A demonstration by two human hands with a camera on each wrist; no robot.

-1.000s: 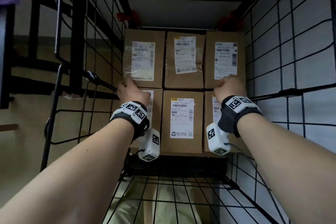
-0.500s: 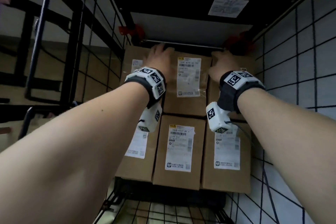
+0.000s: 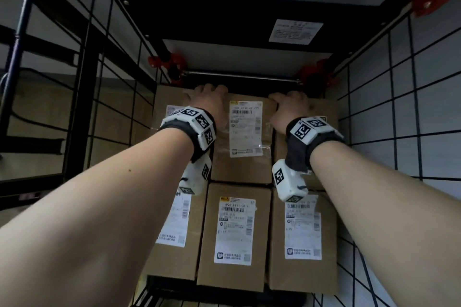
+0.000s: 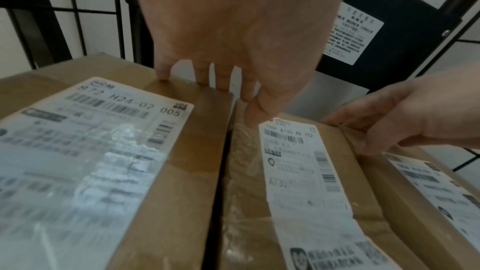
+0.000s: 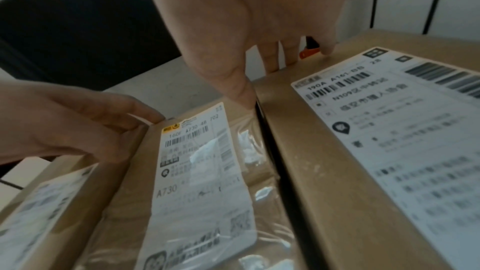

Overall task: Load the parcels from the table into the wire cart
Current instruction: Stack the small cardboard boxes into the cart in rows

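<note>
Six brown labelled parcels lie in two rows of three on the floor of the black wire cart [image 3: 389,107]. My left hand [image 3: 208,97] hooks its fingers over the far edge of the far left parcel [image 4: 109,171] beside the seam. Its thumb rests on the far middle parcel [image 3: 245,164]. My right hand [image 3: 287,104] curls its fingers over the far edge of the far right parcel [image 5: 389,151], thumb at the gap to the middle one. The near row [image 3: 234,274] lies untouched under my forearms.
Wire grid walls close in on the left [image 3: 117,97] and right. A steel bar [image 3: 239,77] with red clamps [image 3: 164,61] crosses just beyond the far row, under a black panel with a white sticker [image 3: 295,31]. Bare cart floor [image 3: 159,299] shows nearest me.
Both hands have slid from the near edge of the far row across the parcel tops to its far edge. The view has tilted up and moved in closer.
</note>
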